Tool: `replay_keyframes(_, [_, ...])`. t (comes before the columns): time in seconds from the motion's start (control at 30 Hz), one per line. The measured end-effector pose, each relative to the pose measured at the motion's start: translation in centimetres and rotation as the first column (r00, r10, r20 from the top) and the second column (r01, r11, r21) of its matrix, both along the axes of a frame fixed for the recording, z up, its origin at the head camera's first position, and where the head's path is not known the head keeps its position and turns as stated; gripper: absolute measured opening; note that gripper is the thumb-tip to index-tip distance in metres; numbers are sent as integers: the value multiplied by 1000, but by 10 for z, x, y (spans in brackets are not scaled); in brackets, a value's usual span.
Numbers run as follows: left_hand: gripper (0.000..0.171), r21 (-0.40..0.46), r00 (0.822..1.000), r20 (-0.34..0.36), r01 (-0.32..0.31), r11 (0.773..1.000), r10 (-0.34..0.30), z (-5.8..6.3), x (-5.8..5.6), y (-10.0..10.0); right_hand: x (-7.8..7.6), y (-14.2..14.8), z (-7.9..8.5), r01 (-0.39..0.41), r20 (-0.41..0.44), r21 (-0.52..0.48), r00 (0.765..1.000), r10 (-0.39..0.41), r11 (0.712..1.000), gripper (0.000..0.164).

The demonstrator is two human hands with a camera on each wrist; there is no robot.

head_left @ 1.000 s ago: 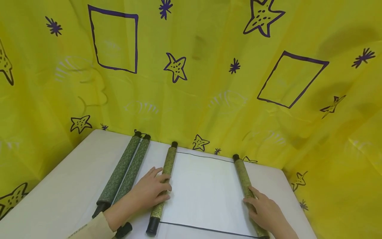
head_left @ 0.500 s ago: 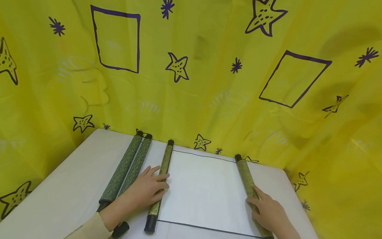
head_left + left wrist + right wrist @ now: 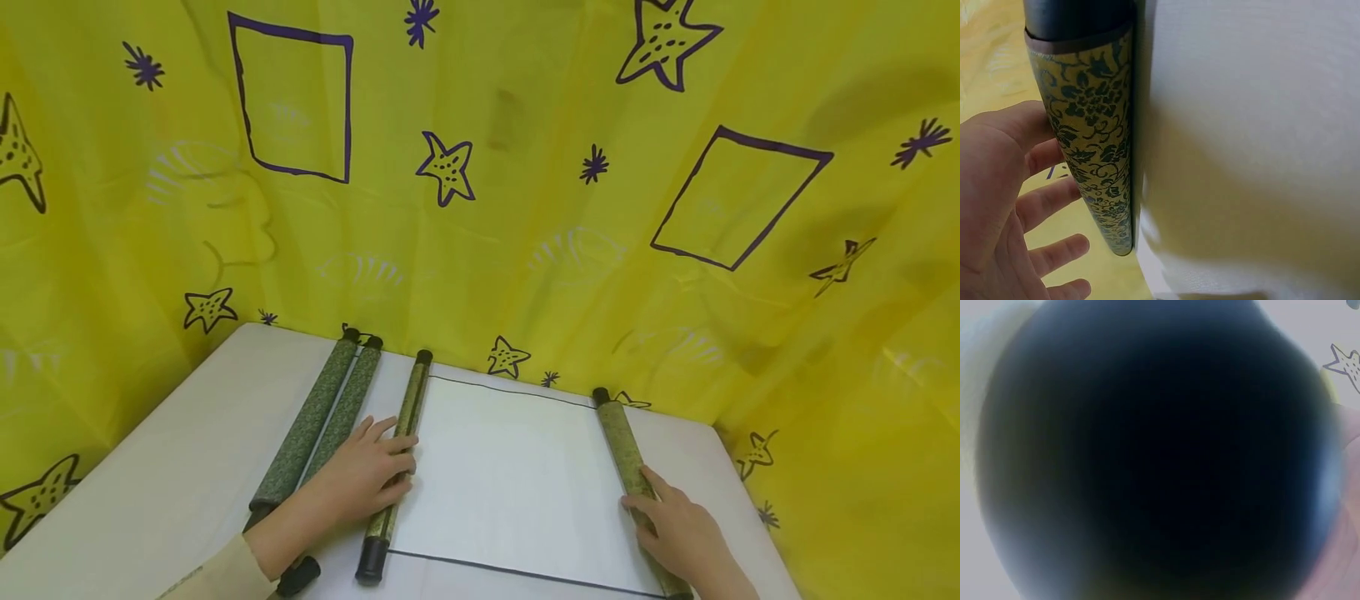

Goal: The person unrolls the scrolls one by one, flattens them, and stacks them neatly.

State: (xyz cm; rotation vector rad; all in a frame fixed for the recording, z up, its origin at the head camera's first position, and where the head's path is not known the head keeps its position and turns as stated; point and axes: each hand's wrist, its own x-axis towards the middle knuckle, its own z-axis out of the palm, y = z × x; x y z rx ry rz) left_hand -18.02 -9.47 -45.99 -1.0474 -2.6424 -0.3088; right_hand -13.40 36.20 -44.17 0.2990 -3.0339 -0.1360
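Right of two green rolls [image 3: 305, 429] [image 3: 348, 404], two hands [image 3: 367, 475] [image 3: 686, 533] touch two rollers [image 3: 412, 402] [image 3: 622, 439].

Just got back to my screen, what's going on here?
A person is handling a scroll with both hands. The left hand has its fingers across the left roller, and the right hand grips the right roller. Between the rollers, a white sheet lies spread on the table. Two green rolls lie side by side left of it, with neither hand gripping them.
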Motion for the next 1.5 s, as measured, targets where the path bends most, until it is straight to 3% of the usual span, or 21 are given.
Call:
replay_keyframes(0.17, [12,21,1000,6,-11,1000,11,-1,-1,-2,-2,2,-1,26,35,11,999,-26,1000,31])
replay_keyframes(0.33, [11,-1,1000,0,-12,1000,12,-2,-2,-6,-4,5,-1,16,17,16,1000,-16,1000,29])
replay_keyframes(0.5, [18,-11,1000,7,-10,1000,10,0,-2,-9,-4,8,-1,18,29,20,999,-18,1000,39])
replay_keyframes(0.93, [15,2,999,36,-28,1000,28,-1,1,-18,-3,11,-2,40,59,24,997,-41,999,42])
replay_keyframes(1.33, [16,14,998,43,-36,999,35,-1,1,-21,-3,17,-6,10,-13,2,1000,-10,1000,39])
replay_keyframes(1.5, [15,17,998,46,-36,999,35,-1,0,-21,-1,16,-4,26,8,5,1000,-26,1000,38])
